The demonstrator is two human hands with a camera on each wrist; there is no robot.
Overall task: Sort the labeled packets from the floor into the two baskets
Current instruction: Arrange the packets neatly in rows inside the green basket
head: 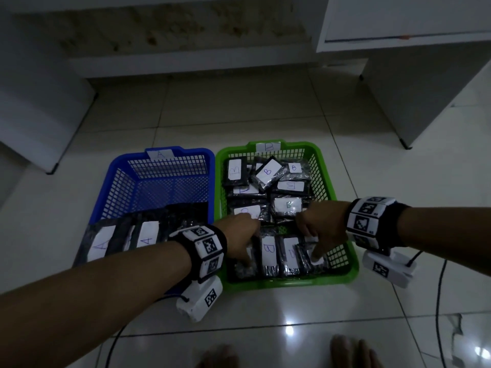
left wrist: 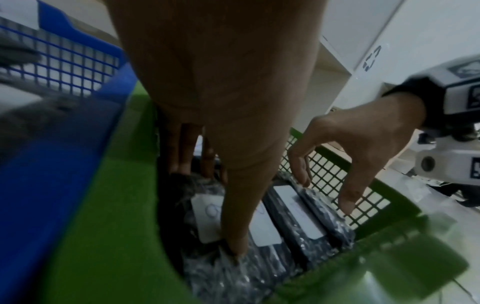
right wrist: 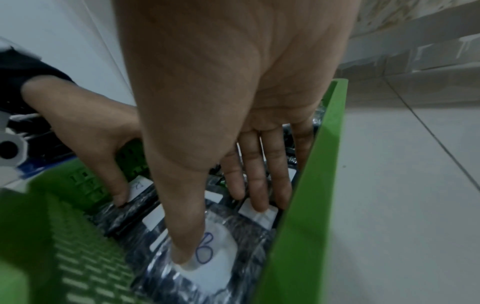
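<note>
In the green basket [head: 342, 272], left hand [head: 240, 235] and right hand [head: 322, 224] reaching down, straight fingers pressing B packets [head: 268, 254]

floor [head: 292, 309]: glossy pale tiles, light glare | white cabinet [head: 425, 75] right | stained wall [head: 172, 30] behind | dim light

Two plastic mesh baskets sit side by side on the tiled floor: one blue basket [head: 125, 179] marked A and one green basket [head: 322, 179] marked B. The blue basket holds at least two black packets with white A labels [head: 147, 236], partly hidden behind the forearm, while the green basket holds roughly a dozen black packets with B labels [head: 288, 205], piled so that an exact count cannot be made. Two hands reach into the green basket, the left hand [head: 239, 235] and the right hand [head: 322, 224], and each wrist carries one marker-covered wristband [head: 203, 248].
</note>
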